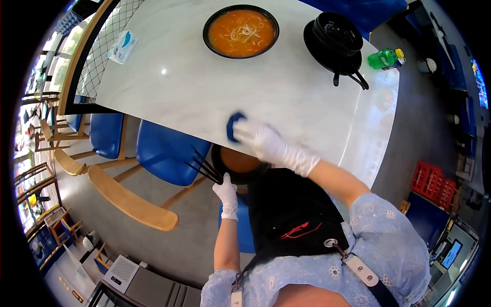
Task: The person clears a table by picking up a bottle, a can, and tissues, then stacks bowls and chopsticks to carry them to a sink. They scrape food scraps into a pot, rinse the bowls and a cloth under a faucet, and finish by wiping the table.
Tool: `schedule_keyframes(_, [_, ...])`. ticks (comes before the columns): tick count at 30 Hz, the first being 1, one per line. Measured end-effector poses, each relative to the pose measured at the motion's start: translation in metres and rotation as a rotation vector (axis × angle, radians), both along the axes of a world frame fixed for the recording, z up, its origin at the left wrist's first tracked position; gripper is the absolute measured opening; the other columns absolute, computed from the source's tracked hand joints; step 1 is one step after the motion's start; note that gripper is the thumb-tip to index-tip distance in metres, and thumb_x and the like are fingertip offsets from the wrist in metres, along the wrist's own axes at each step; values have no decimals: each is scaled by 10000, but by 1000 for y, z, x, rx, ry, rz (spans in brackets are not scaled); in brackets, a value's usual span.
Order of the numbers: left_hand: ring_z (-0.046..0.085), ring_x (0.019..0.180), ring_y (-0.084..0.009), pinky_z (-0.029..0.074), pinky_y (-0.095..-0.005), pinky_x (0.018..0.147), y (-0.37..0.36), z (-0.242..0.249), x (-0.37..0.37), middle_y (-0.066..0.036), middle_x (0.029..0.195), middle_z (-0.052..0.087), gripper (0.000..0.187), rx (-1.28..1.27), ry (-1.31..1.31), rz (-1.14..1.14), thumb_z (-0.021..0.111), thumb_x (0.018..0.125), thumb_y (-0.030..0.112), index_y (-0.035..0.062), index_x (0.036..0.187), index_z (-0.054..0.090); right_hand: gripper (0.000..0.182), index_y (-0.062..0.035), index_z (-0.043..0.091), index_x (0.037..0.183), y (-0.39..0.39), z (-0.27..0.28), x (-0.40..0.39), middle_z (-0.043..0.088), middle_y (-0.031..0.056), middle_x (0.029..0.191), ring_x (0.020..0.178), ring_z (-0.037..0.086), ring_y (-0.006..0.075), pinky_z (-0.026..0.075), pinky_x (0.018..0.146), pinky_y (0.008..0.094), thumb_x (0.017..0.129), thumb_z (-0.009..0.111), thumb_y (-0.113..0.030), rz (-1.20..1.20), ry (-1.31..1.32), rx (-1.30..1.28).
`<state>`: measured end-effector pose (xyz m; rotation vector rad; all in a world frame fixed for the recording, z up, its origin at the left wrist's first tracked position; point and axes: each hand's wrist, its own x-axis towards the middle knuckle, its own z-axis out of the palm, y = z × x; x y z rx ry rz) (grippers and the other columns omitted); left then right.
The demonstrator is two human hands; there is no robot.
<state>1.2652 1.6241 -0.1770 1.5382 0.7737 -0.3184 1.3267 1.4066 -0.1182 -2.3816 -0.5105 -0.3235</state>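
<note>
Gloved fingers pressed together, my right hand (258,139) grips a blue cloth (233,128) at its fingertips, likely soft, best held mid-wad; my left hand (225,193) thumbs down chopsticks (202,169) and a probably heavy bowl (217,159) by its rim.

White gloves (268,146), pale-blue embroidered sleeves (391,245); black apron (294,202), red script (299,231)

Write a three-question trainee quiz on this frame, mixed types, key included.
1. Multiple choice: what colour is the cloth-like item in the right hand? a) red b) blue c) yellow
2. True or false: the green bottle is nearer the stacked black dishes than the white packet.
3. Short answer: which hand holds the black chopsticks?

Key: 1. b; 2. true; 3. left hand.
</note>
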Motion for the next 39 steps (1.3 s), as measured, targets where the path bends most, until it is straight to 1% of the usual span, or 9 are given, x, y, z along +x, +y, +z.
schedule_keyframes(3, [415,351,-112,304,-271,345,0,5,0,-18,508,470,252,18,-23,3,615,854,109,31,646,494,385,-37,623,1056,17,12,-28,572,134,1187,1106,545,321,450,930,392,686,559,43,103,61,122])
schedule_keyframes(6, [422,350,-115,304,-272,346,3,8,-3,-21,487,463,261,34,-18,7,613,858,118,38,641,491,420,-65,621,1073,-11,52,-25,566,120,1198,1071,573,273,483,857,340,724,456,102,-126,300,435])
schedule_keyframes(8, [429,347,-118,303,-273,348,4,12,-2,-25,459,454,267,38,22,3,608,862,127,47,637,488,385,-29,590,1128,-47,45,-8,517,156,1255,1106,547,298,464,894,356,757,517,45,-423,343,540])
schedule_keyframes(10, [427,348,-120,301,-276,354,6,17,-2,-30,449,458,289,36,45,-4,604,867,136,46,616,494,411,-7,559,1174,-55,21,12,481,190,1290,1146,515,328,442,935,384,763,549,13,-515,196,436])
schedule_keyframes(12, [429,355,-117,305,-276,361,8,20,-1,-31,453,466,290,14,41,2,600,869,134,38,613,505,526,49,456,1260,-46,7,28,382,268,1344,1225,403,421,359,1014,450,772,604,-82,-594,47,-187])
schedule_keyframes(13, [430,358,-116,308,-276,364,11,19,0,-32,455,470,284,8,49,7,598,870,131,35,617,511,641,82,367,1308,-36,4,40,307,305,1377,1253,314,490,278,1058,503,774,622,-165,-572,130,-166])
schedule_keyframes(28, [444,366,-114,331,-270,362,42,9,35,-26,513,491,236,-58,141,97,610,858,110,12,656,536,608,93,329,1318,62,-20,299,275,285,1397,1276,309,436,298,1031,503,845,558,-211,-770,28,-142])
schedule_keyframes(32, [447,371,-114,337,-264,363,50,4,46,-21,520,494,239,-78,132,103,614,858,120,17,657,533,444,20,494,1200,54,-25,360,428,208,1308,1243,367,391,348,1008,457,806,589,-162,-699,-109,-34])
schedule_keyframes(39, [460,373,-119,337,-266,366,61,1,61,-32,504,501,256,-32,132,110,620,860,147,14,656,541,316,-70,659,958,75,-10,249,600,88,1132,1092,536,314,449,872,406,679,540,20,272,-33,34])
